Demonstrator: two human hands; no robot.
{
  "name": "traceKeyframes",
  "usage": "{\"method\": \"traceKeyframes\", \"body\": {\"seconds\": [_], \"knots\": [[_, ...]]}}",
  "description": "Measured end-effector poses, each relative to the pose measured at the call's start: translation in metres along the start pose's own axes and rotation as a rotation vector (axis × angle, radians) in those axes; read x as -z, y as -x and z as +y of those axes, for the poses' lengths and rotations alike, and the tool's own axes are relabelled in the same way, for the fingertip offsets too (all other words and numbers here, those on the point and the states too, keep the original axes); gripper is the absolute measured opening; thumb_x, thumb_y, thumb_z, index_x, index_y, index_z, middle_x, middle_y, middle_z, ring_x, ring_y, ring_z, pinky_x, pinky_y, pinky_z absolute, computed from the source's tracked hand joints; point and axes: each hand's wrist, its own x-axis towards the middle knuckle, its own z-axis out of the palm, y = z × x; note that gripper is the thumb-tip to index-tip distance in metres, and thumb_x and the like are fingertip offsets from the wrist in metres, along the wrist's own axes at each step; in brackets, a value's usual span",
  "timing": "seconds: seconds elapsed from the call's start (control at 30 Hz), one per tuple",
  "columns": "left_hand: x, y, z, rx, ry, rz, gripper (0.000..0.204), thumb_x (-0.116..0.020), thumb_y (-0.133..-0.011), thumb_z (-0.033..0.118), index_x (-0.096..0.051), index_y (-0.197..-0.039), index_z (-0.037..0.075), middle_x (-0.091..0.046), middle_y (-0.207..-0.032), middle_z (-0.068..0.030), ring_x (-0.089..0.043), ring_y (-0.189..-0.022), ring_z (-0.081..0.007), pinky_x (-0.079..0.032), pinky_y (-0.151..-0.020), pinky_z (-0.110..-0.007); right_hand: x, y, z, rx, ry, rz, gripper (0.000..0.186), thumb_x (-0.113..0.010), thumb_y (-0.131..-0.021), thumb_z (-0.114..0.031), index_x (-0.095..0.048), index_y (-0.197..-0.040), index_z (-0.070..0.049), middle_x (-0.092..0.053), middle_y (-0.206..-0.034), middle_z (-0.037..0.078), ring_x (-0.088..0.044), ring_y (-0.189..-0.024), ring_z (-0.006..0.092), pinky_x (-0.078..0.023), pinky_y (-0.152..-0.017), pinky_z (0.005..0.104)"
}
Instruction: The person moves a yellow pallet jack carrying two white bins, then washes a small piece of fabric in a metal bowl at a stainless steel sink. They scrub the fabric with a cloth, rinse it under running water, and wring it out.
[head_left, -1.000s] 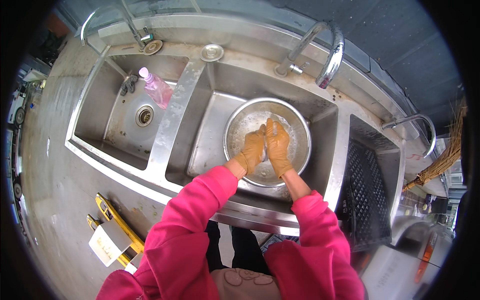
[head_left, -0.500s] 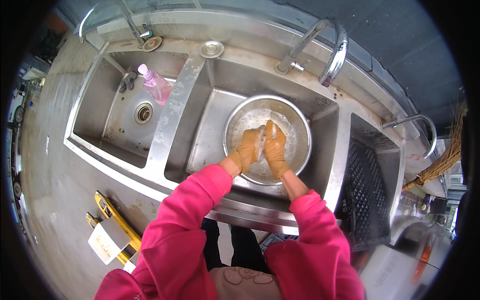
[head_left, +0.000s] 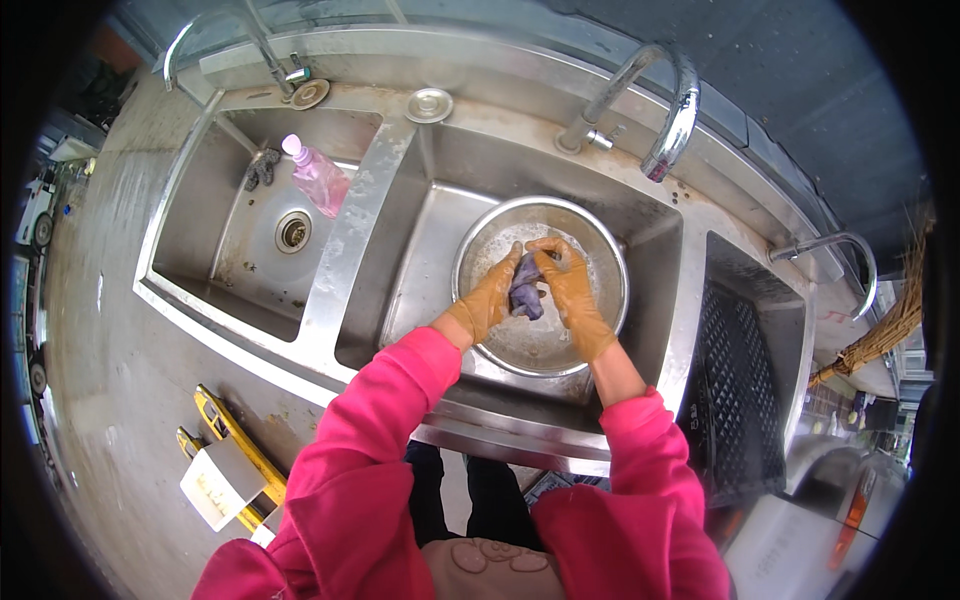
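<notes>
Both my hands wear tan rubber gloves and are over a round steel basin (head_left: 622,310) that stands in the middle sink. Between them is a crumpled, wet purple-grey cloth (head_left: 527,290); its exact kind I cannot make out. My left hand (head_left: 490,295) grips its left side, the fingers pointing up along it. My right hand (head_left: 570,285) pinches its upper right edge, with thumb and fingers bent. Cloudy, sudsy water (head_left: 560,345) lies in the basin below.
The left sink holds a pink pump bottle (head_left: 320,182), a dark grey knitted lump (head_left: 262,168) and a drain (head_left: 293,232). A curved tap (head_left: 690,110) rises behind the middle sink. A black ridged crate (head_left: 740,390) stands in the right sink. A straw broom (head_left: 880,330) leans farther right.
My hands were pressed together with the cloth hidden. Now they have come apart a little, the right hand has turned, and the purple-grey cloth shows between them.
</notes>
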Motion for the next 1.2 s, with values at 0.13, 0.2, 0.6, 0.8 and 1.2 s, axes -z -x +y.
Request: {"method": "traceKeyframes", "body": {"seconds": [0.13, 0.2, 0.6, 0.8, 1.2], "knots": [[-0.004, -0.006, -0.007, -0.084, 0.050, 0.066, 0.051, -0.048, -0.091, 0.056, -0.057, -0.094, 0.006, -0.059, -0.079, -0.0088, -0.058, -0.068, -0.0201, -0.045, -0.046, -0.034, -0.020, 0.011, 0.006, 0.601, 0.562, 0.097, 0.014, -0.065, -0.085, -0.014, -0.060, -0.083, -0.001, -0.058, -0.079, 0.012, -0.057, -0.068, 0.0251, -0.046, -0.063, 0.0337], [-0.009, -0.006, -0.016, -0.087, 0.171, 0.111, 0.041, -0.056, -0.091, 0.045, -0.057, -0.088, 0.005, -0.057, -0.074, -0.0069, -0.053, -0.060, -0.0192, -0.040, -0.044, -0.034, -0.024, 0.007, 0.009, 0.707, 0.688, 0.166, 0.016, -0.066, -0.084, -0.015, -0.060, -0.080, -0.001, -0.057, -0.073, 0.014, -0.054, -0.064, 0.0292, -0.045, -0.061, 0.0347], [-0.003, -0.002, -0.015, -0.064, 0.135, 0.083, 0.033, -0.060, -0.090, 0.038, -0.060, -0.096, 0.005, -0.061, -0.086, -0.0038, -0.059, -0.073, -0.0150, -0.050, -0.063, -0.031, -0.034, -0.003, 0.014, 0.236, 0.255, 0.383, 0.031, -0.059, -0.091, -0.025, -0.061, -0.076, 0.002, -0.058, -0.065, 0.019, -0.056, -0.059, 0.0340, -0.044, -0.058, 0.0395], [0.010, -0.020, -0.017, -0.308, -0.048, 0.135, 0.030, -0.056, -0.093, 0.034, -0.059, -0.098, 0.004, -0.061, -0.086, -0.0047, -0.058, -0.073, -0.0168, -0.050, -0.067, -0.033, -0.035, 0.005, 0.027, 0.442, 0.595, 0.423, 0.029, -0.059, -0.090, -0.024, -0.059, -0.073, -0.001, -0.059, -0.069, 0.020, -0.056, -0.061, 0.0364, -0.044, -0.057, 0.0422], [-0.018, 0.010, 0.009, -0.556, -0.537, 0.314, 0.023, -0.059, -0.092, 0.028, -0.060, -0.098, 0.005, -0.059, -0.086, -0.0037, -0.051, -0.071, -0.0094, -0.045, -0.059, -0.025, 0.027, -0.020, 0.030, -0.573, -0.154, -0.099, 0.031, -0.056, -0.092, -0.037, -0.057, -0.095, -0.006, -0.057, -0.063, 0.008, -0.043, -0.041, 0.0115, -0.028, -0.035, 0.0258]]}}
